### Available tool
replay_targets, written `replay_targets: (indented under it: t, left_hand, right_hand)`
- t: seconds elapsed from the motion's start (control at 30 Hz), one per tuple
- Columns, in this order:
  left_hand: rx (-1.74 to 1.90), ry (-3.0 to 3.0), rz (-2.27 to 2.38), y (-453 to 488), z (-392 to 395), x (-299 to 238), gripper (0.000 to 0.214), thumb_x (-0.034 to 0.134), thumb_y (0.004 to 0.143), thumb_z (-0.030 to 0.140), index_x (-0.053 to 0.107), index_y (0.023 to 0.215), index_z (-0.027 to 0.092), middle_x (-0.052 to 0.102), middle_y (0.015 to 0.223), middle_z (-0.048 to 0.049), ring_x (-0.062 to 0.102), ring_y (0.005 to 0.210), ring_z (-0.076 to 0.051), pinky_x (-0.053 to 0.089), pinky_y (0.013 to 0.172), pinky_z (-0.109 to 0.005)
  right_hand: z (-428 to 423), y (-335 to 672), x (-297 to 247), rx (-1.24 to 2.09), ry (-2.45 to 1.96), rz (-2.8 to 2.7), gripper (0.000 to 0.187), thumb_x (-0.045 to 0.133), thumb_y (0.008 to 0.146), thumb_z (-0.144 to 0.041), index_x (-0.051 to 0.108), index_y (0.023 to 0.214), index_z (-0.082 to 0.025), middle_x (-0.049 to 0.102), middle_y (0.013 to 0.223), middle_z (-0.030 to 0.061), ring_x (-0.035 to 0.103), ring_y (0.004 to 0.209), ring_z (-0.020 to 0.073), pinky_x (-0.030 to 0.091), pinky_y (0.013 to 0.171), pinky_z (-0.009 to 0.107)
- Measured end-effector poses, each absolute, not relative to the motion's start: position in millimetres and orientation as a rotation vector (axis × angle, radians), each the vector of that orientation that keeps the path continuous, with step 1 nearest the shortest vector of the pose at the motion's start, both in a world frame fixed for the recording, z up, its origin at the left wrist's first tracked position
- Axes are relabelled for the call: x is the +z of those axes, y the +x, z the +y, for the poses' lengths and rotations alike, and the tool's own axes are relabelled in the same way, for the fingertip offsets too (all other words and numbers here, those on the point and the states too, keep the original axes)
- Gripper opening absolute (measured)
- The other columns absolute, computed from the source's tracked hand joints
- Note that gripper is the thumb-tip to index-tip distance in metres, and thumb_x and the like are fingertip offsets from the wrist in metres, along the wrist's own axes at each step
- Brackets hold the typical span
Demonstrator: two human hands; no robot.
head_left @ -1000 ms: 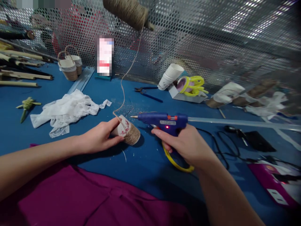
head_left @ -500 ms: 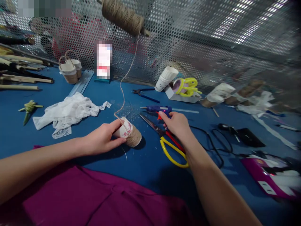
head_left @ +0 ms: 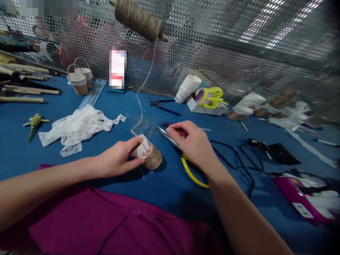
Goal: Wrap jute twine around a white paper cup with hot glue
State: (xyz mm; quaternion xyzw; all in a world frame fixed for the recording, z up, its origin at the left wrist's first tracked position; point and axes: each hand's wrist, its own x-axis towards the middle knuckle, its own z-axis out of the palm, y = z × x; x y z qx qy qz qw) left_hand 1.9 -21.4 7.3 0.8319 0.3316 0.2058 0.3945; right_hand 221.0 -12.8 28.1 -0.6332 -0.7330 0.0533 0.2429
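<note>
My left hand (head_left: 124,156) is closed around a small paper cup (head_left: 140,148), white with a pink print, which lies tilted with its lower part wrapped in twine (head_left: 154,159). A strand of twine (head_left: 140,106) runs from the cup up to the spool. My right hand (head_left: 192,143) hovers over the scissors (head_left: 190,170), its fingers loosely curled with a gap showing between them and nothing visible in them. Just behind it on the table lies a blue glue gun (head_left: 167,124), mostly hidden by the hand. The scissors have yellow handles, partly covered.
A twine spool (head_left: 138,19) hangs on the perforated metal screen. Pliers (head_left: 166,107), stacked paper cups (head_left: 188,88) and a tape box (head_left: 207,109) stand behind. White lace (head_left: 79,127) lies left, near small twine baskets (head_left: 79,83). A black cord (head_left: 239,166) loops at right.
My right hand has let go of the glue gun and moved slightly left, over the scissors. My left hand still holds the cup, which has shifted slightly right and down.
</note>
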Motion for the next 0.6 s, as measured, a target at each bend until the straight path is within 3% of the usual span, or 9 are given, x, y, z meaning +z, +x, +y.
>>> replay_targets:
  t: [0.07,0.13,0.2,0.33,0.5,0.6]
  left_hand:
    - [0.526,2.106,0.822,1.9,-22.8,7.5,0.024,0.048,0.081,0.026,0.045,0.102,0.015,0.062,0.087,-0.0054,0.058,0.072,-0.016,0.044,0.062,-0.026]
    - [0.529,2.111,0.802,2.2,-24.6,7.8,0.024,0.048,0.081,0.026,0.044,0.102,0.014,0.062,0.082,-0.0039,0.057,0.067,-0.015,0.044,0.059,-0.025]
    - [0.536,2.125,0.781,2.8,-26.6,8.2,0.026,0.048,0.080,0.023,0.044,0.104,0.014,0.062,0.083,-0.0042,0.058,0.069,-0.015,0.044,0.061,-0.025]
    - [0.558,2.175,0.758,4.1,-29.5,9.0,0.030,0.047,0.081,0.021,0.043,0.110,0.016,0.061,0.093,-0.0056,0.058,0.079,-0.016,0.044,0.069,-0.027]
    - [0.506,2.093,0.829,3.5,-28.5,11.6,0.020,0.050,0.081,0.026,0.047,0.097,0.015,0.058,0.083,-0.0031,0.054,0.071,-0.015,0.043,0.063,-0.026]
    - [0.516,1.957,0.799,3.7,-26.7,13.6,0.019,0.052,0.079,0.025,0.047,0.095,0.015,0.056,0.082,-0.0019,0.052,0.071,-0.013,0.043,0.063,-0.025]
  right_hand:
    - [-29.4,199.4,34.8,0.360,-1.339,-2.117,0.033,0.053,0.079,-0.046,0.060,0.094,-0.017,0.058,0.096,0.0089,0.054,0.090,0.0195,0.044,0.078,0.033]
    - [-41.6,182.4,34.9,0.338,-1.140,-2.187,0.044,0.063,0.070,-0.045,0.055,0.103,-0.016,0.054,0.106,0.0116,0.049,0.101,0.0222,0.041,0.086,0.037]
    - [-48.4,172.3,30.8,0.231,-1.123,-2.188,0.044,0.068,0.067,-0.037,0.053,0.102,-0.015,0.052,0.107,0.0129,0.046,0.102,0.0237,0.039,0.088,0.040]
    - [-51.4,169.6,26.0,0.155,-1.164,-2.081,0.007,0.059,0.074,-0.019,0.053,0.077,-0.019,0.054,0.085,0.0064,0.049,0.087,0.0189,0.043,0.078,0.035]
    - [-48.8,178.5,33.0,0.497,-1.279,-1.806,0.008,0.057,0.076,-0.024,0.053,0.071,-0.020,0.053,0.071,-0.0010,0.050,0.064,0.0115,0.043,0.059,0.026]
    - [-44.0,184.8,33.5,0.717,-1.333,-1.636,0.011,0.060,0.074,-0.029,0.055,0.072,-0.019,0.056,0.066,-0.0024,0.051,0.060,0.0106,0.043,0.057,0.026]
